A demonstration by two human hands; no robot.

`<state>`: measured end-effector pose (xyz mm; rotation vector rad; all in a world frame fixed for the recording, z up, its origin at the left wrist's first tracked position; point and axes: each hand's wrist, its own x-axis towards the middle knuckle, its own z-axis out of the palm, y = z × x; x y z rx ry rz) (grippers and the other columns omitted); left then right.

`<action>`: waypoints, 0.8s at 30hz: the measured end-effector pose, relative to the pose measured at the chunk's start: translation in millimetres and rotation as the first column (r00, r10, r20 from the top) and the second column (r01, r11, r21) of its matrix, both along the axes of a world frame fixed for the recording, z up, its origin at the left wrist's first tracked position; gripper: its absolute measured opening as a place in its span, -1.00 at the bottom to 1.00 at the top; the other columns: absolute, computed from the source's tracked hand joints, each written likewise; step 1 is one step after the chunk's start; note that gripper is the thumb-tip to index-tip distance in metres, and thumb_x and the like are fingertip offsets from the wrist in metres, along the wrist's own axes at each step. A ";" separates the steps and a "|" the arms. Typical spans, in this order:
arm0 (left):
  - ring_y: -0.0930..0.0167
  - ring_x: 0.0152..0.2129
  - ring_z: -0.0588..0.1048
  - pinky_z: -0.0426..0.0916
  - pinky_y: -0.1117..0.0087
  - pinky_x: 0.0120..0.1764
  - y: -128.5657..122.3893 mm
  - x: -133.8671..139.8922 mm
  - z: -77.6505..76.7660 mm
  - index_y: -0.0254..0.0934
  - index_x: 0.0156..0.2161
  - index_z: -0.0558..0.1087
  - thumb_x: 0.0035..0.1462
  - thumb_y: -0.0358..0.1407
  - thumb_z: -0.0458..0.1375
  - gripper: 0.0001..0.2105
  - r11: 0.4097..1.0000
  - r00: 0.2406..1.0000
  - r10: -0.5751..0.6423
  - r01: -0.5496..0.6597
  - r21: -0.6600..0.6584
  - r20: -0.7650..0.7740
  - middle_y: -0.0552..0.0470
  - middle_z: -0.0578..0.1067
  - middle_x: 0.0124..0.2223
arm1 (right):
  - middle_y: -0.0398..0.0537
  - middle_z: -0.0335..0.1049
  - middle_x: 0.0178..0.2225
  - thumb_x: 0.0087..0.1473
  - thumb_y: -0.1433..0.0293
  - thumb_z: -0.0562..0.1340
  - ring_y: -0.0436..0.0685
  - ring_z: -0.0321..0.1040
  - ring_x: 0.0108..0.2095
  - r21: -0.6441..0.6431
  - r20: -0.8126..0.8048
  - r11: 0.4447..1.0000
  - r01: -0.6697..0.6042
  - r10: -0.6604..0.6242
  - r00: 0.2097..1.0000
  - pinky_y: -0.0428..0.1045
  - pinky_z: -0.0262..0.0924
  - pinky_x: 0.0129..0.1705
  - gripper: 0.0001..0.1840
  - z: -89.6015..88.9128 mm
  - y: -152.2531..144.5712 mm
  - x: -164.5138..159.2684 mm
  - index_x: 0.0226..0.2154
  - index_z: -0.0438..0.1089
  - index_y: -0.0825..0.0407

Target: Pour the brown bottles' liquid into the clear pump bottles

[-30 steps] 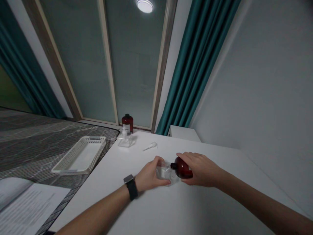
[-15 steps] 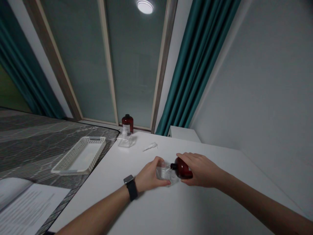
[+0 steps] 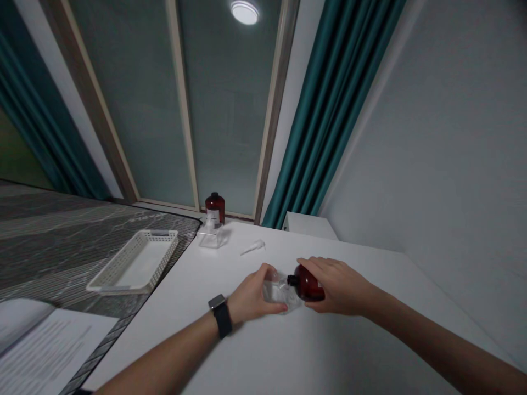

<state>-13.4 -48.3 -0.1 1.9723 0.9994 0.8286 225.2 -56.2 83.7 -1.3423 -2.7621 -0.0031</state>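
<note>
Dark red bottle (image 3: 308, 285): located above the white table (image 3: 263, 356), tilted well over, its black neck directed left. From the left: an opened book (image 3: 61, 345) lies on a grey patterned surface (image 3: 45, 230), with a white perforated basket (image 3: 144, 269) beyond it. At the table's far corner is a clear box (image 3: 211, 240); a second red bottle (image 3: 214, 204) stands upright behind it. Nearer lies a slender white piece (image 3: 253, 248). Left hand (image 3: 257, 296), watch (image 3: 221, 317) at wrist, grasps a clear container (image 3: 282, 291); contact between bottle neck and container cannot be determined. Right hand (image 3: 335, 286) grasps the bottle's body.
</note>
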 end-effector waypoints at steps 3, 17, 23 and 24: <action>0.24 -0.19 0.49 0.35 0.25 -0.13 0.3 0.0 -1.0 -0.23 -0.07 0.25 -0.15 -0.26 0.43 -0.44 1.000 1.000 0.002 -0.002 0.009 0.005 -0.05 0.51 -0.11 | 0.25 0.44 0.02 -0.13 0.21 0.35 0.41 0.44 -0.06 -0.015 0.017 1.000 0.011 -0.011 1.000 0.23 0.30 -0.06 -0.23 0.6 -0.1 -1.1 0.13 0.25 0.11; 0.24 -0.18 0.49 0.35 0.24 -0.12 -0.5 0.2 0.9 -0.23 -0.07 0.24 -0.16 -0.25 0.44 -0.42 1.000 1.000 -0.006 0.006 0.005 0.009 -0.05 0.51 -0.10 | 0.25 0.44 0.01 -0.11 0.22 0.33 0.41 0.43 -0.06 -0.015 0.020 1.000 -0.003 0.003 1.000 0.24 0.29 -0.07 -0.25 3.1 0.4 -1.2 0.13 0.24 0.11; 0.24 -0.19 0.50 0.36 0.25 -0.13 -0.7 0.1 2.6 -0.22 -0.08 0.24 -0.15 -0.27 0.43 -0.44 1.000 1.000 -0.012 0.012 0.010 0.002 -0.04 0.51 -0.11 | 0.22 0.46 -0.01 -0.12 0.22 0.34 0.39 0.45 -0.08 -0.003 0.008 1.000 -0.018 0.018 1.000 0.22 0.29 -0.08 -0.25 3.4 0.2 -1.3 0.14 0.25 0.06; 0.24 -0.19 0.50 0.36 0.25 -0.13 -0.7 0.1 2.5 -0.22 -0.08 0.24 -0.15 -0.27 0.43 -0.44 1.000 1.000 -0.014 0.013 0.011 0.005 -0.05 0.51 -0.10 | 0.22 0.45 -0.01 -0.12 0.22 0.34 0.39 0.45 -0.07 -0.005 0.012 1.000 -0.015 0.015 1.000 0.22 0.29 -0.08 -0.25 3.4 0.2 -1.2 0.14 0.25 0.07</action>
